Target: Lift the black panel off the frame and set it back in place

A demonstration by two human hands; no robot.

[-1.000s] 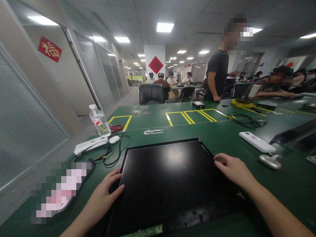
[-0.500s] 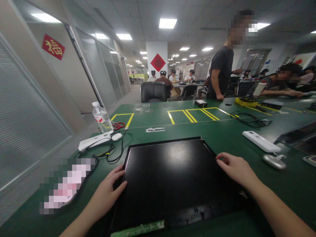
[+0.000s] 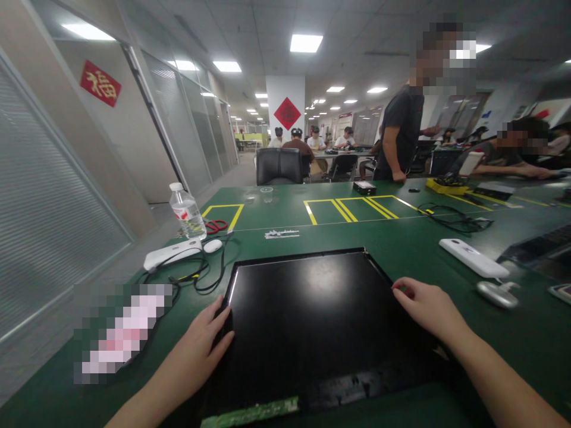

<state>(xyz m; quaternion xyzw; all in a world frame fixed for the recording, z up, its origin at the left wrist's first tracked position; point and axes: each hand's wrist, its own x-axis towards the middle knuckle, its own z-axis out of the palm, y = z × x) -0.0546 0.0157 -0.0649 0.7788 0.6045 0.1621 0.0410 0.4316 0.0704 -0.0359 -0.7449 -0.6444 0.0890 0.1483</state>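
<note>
A flat black LCD screen panel (image 3: 307, 321) lies face up in front of me, with a thin dark frame and a bright ceiling reflection. A green strip (image 3: 254, 411), like a circuit board, shows at its near edge. My left hand (image 3: 203, 345) is at the left edge, thumb on the screen side and fingers along the frame. On the opposite side, my right hand (image 3: 423, 306) holds the right edge between curled fingers and thumb. The undersides of the fingers are hidden.
A green table (image 3: 263, 217) carries yellow tape outlines. To the left are a water bottle (image 3: 187, 211), red scissors (image 3: 216, 226), cables and a white device (image 3: 173, 254). At right lie another white device (image 3: 473, 257) and a silver mouse-like object (image 3: 497, 294). A person (image 3: 401, 131) stands beyond the table.
My left hand has shifted slightly along the panel's left edge, its fingertips reaching a little further over the frame. The view has moved slightly; the panel and my right hand look almost unchanged.
</note>
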